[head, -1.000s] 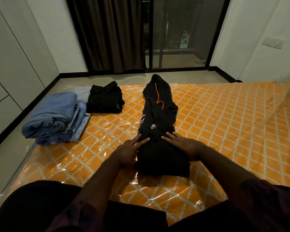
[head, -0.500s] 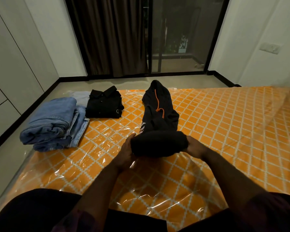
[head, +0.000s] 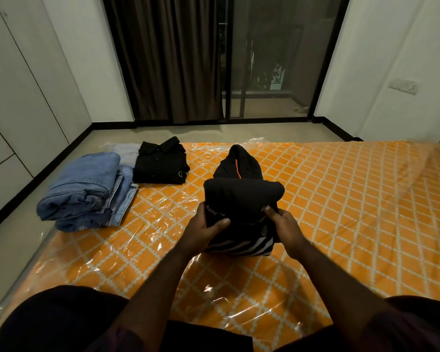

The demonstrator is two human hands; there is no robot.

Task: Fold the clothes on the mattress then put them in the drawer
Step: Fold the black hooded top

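Hoodie (head: 241, 196) is half rolled; left hand (head: 206, 232) and right hand (head: 286, 228) both grip it. If one slips, roll may spring open.

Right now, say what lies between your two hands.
The hoodie, its folded part gripped by the left hand and right hand; the head view shows it.

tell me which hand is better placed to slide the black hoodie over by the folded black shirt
Left, probably: the left hand grips the hoodie on the side facing the shirt; the right hand is farther.
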